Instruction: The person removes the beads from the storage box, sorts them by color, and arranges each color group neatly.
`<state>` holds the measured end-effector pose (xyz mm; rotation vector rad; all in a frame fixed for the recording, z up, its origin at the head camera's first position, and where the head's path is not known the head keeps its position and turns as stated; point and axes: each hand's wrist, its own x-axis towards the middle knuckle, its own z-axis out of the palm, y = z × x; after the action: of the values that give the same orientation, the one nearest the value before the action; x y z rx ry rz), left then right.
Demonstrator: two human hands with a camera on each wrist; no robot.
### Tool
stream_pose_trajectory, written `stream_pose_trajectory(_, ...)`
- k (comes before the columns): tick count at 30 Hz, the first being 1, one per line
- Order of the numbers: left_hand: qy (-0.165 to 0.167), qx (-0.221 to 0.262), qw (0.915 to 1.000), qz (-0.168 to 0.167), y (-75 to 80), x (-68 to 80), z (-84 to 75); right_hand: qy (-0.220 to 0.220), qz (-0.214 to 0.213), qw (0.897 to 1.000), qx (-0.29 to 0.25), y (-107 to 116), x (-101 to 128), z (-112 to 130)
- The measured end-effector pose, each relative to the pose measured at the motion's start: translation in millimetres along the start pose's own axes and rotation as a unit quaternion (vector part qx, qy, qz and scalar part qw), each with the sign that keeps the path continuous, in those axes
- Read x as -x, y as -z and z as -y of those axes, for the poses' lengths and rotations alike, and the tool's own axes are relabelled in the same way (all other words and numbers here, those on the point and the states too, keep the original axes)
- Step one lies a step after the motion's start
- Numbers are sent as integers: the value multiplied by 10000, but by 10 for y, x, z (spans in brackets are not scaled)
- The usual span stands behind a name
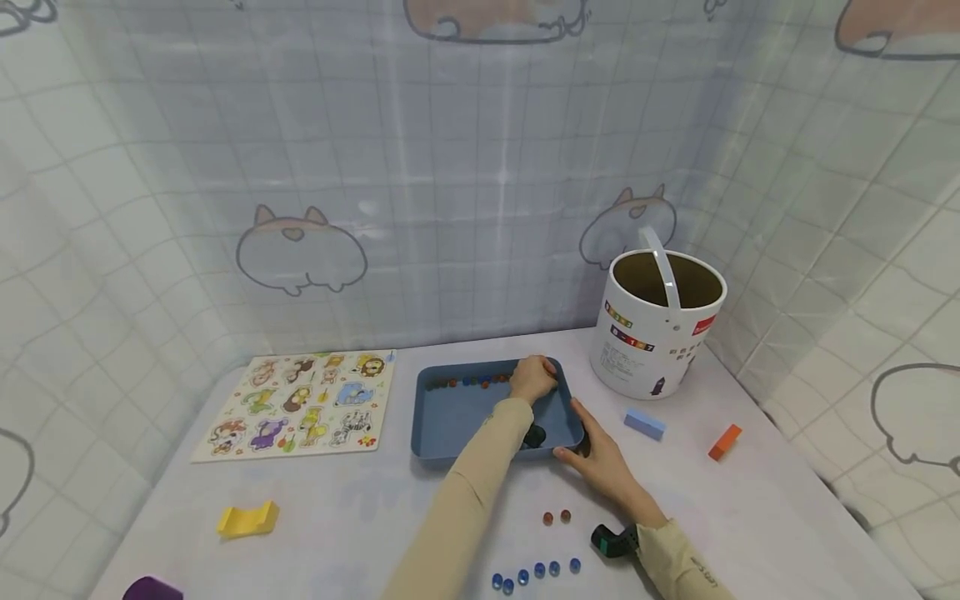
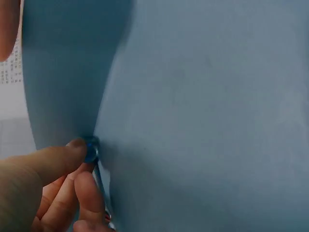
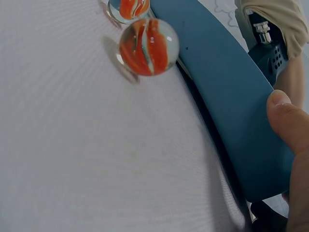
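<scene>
A blue rectangular tray (image 1: 457, 421) lies in the middle of the table. Inside its far right corner is my left hand (image 1: 532, 379), its thumb and fingers pinching a blue glass marble (image 2: 91, 150) beside the tray wall (image 2: 72, 87). Along the far inner wall runs a row of small marbles (image 1: 467, 381), partly hidden by that hand. My right hand (image 1: 603, 467) grips the near right corner of the tray, thumb (image 3: 285, 108) on the rim. Two orange-streaked marbles (image 3: 149, 47) lie on the table outside the near wall.
Several blue marbles (image 1: 539, 570) form a line near the front. Behind right stands a white bucket (image 1: 637, 358) with a handle; a blue block (image 1: 644, 424) and an orange block (image 1: 724, 442) lie before it. An animal puzzle board (image 1: 300, 404) and a yellow block (image 1: 248, 520) are on the left.
</scene>
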<state>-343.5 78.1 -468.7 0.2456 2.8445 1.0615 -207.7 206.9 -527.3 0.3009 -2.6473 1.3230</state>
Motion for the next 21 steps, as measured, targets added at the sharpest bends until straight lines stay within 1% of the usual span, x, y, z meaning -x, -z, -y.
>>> stream_pose_trajectory(1, 33, 99, 9999, 2, 22, 22, 10, 2, 1, 10000, 9, -11, 3, -1)
stream_pose_trajectory(3, 30, 448, 9990, 31, 86, 63, 27, -1, 3, 10000, 53, -19, 6, -7)
stream_pose_trajectory(5, -131, 870, 9961, 51, 177, 103, 39, 10, 3, 9999, 103, -12, 4, -13)
stream_pose_trajectory(7, -359, 1414, 9892, 154, 296, 152, 51, 27, 19, 9999, 139, 9, -2, -15)
stream_pose_trajectory(9, -603, 1855, 9805, 247, 432, 218, 66, 59, 50, 9999, 154, 36, -14, -16)
stream_pose_trajectory(11, -756, 2217, 9715, 361, 586, 335, 84, 93, 58, 9998, 177, 64, -28, -17)
stream_pose_trajectory(12, -812, 2334, 9682, 396, 664, 413, 102, 102, 54, 9997, 193, 75, -35, -16)
stream_pose_trajectory(14, -923, 2268, 9688, 393, 808, 616, 157, 102, 33, 9997, 205, 92, -46, -14)
stream_pose_trajectory(15, -974, 2203, 9698, 384, 869, 740, 198, 101, 26, 9997, 216, 92, -50, -16)
stream_pose_trajectory(18, -1126, 1859, 9752, 419, 992, 1173, 384, 57, 56, 9996, 261, 78, -42, -11)
stream_pose_trajectory(19, -1150, 1721, 9772, 468, 1013, 1327, 458, 46, 83, 9996, 251, 68, -35, -8)
stream_pose_trajectory(21, -1164, 1574, 9786, 639, 1032, 1627, 611, 36, 149, 9996, 245, 41, -14, 2)
